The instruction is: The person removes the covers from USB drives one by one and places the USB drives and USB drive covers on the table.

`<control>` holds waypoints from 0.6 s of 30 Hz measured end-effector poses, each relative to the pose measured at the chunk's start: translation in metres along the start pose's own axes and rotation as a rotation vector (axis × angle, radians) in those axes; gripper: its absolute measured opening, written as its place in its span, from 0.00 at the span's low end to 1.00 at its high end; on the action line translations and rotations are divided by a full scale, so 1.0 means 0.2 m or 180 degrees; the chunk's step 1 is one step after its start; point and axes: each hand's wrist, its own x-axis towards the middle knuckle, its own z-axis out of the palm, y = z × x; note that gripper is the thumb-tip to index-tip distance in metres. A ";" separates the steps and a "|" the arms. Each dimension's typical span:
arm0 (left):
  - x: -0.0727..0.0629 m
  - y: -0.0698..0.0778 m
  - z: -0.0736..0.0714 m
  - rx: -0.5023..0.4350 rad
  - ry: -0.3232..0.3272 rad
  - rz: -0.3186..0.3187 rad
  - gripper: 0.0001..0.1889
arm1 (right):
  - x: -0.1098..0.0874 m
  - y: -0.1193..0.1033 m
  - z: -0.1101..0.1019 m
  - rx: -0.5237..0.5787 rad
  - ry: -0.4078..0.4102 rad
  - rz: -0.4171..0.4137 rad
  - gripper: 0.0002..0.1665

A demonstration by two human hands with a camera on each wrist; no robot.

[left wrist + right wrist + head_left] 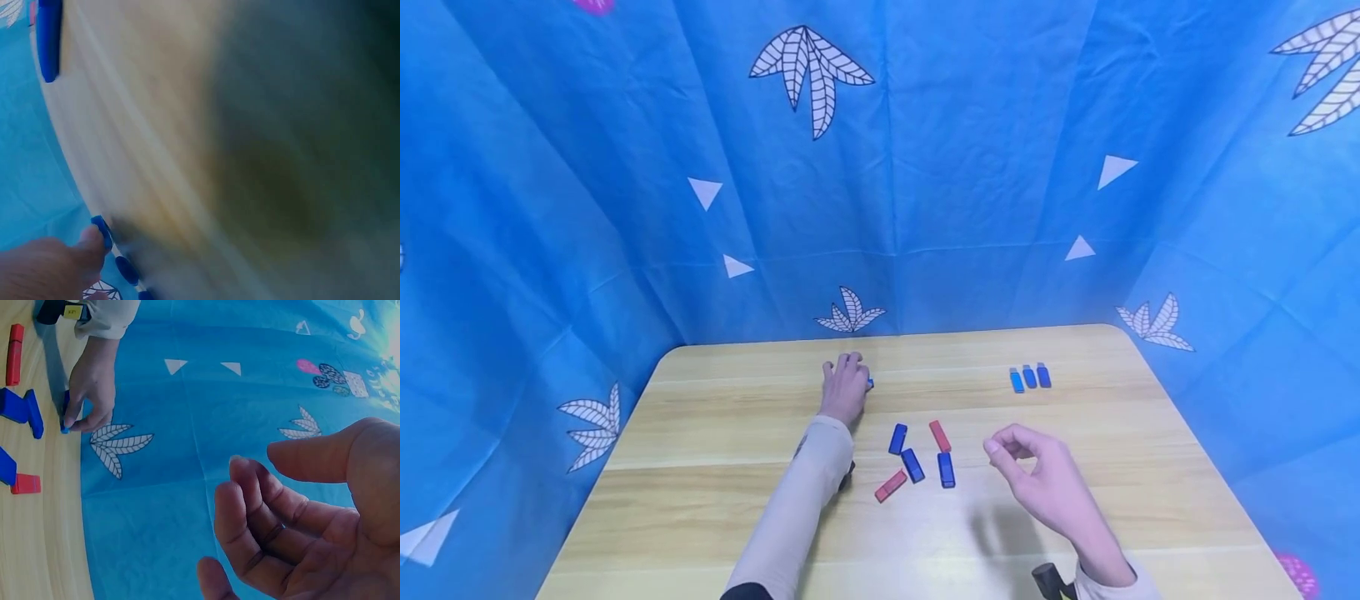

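Observation:
At the back of the table, my left hand (845, 390) pinches a blue USB stick (103, 232), its thumb on the stick's near end. Most of that stick is hidden under the hand in the head view. Two more blue pieces (127, 270) show just past the thumb in the left wrist view. My right hand (1037, 475) hovers over the table at the right, fingers loosely bent, holding nothing. Between the hands lie several loose sticks: blue ones (913, 465), a red one (939, 436) and another red one (891, 485) closer to me.
Three blue USB sticks (1029, 377) stand side by side in a row at the back right. The wooden table (715, 483) ends at a blue patterned curtain (970, 167), which also hangs along both sides.

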 end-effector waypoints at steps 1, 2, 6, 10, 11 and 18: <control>0.00 0.00 0.00 0.0005 -0.0019 -0.0004 0.11 | 0.00 0.00 0.00 0.0027 -0.0034 0.0010 0.06; 0.01 0.01 0.00 0.0019 -0.0048 -0.0007 0.12 | 0.00 0.00 0.00 0.0055 -0.0072 0.0024 0.07; 0.02 0.02 0.01 0.0130 -0.0142 -0.0016 0.13 | -0.01 0.00 -0.01 0.0105 -0.0178 0.0013 0.08; 0.02 0.03 0.02 0.0260 -0.0120 -0.0037 0.14 | -0.02 0.00 -0.01 0.0091 -0.0212 -0.0044 0.08; 0.02 0.03 0.02 0.0279 -0.0106 -0.0045 0.14 | -0.02 0.01 -0.01 0.0094 -0.0222 -0.0037 0.08; 0.02 0.04 0.00 0.0339 -0.0112 -0.0073 0.17 | -0.03 0.01 -0.02 0.0078 -0.0240 -0.0071 0.08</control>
